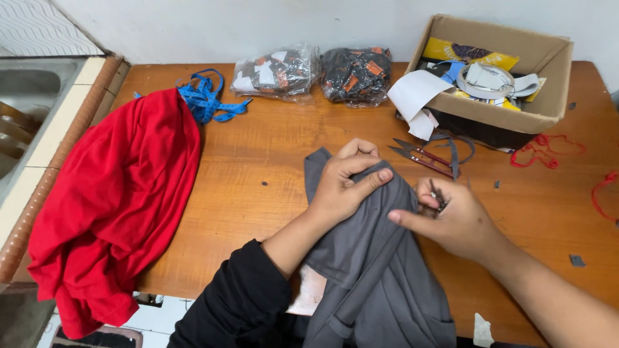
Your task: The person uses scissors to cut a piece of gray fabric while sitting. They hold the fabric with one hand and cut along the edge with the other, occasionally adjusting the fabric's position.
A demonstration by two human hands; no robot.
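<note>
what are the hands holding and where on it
The left hand grips the grey garment at its bunched top edge. The right hand pinches a small metal tool in its fingers against the same edge; what kind of tool cannot be told.

A single head-worn camera looks steeply down and forward from above the person's chest onto a wooden table (258, 187), facing the white wall that runs along the top of the frame. It sits near enough that the forearms enter from the bottom edge and the hands meet just right of the frame's centre, the left hand (342, 187) and the right hand (454, 219) large in view. The view takes in the table's full depth, with a sink (26, 96) at the upper left and a cardboard box (516, 116) at the upper right.
</note>
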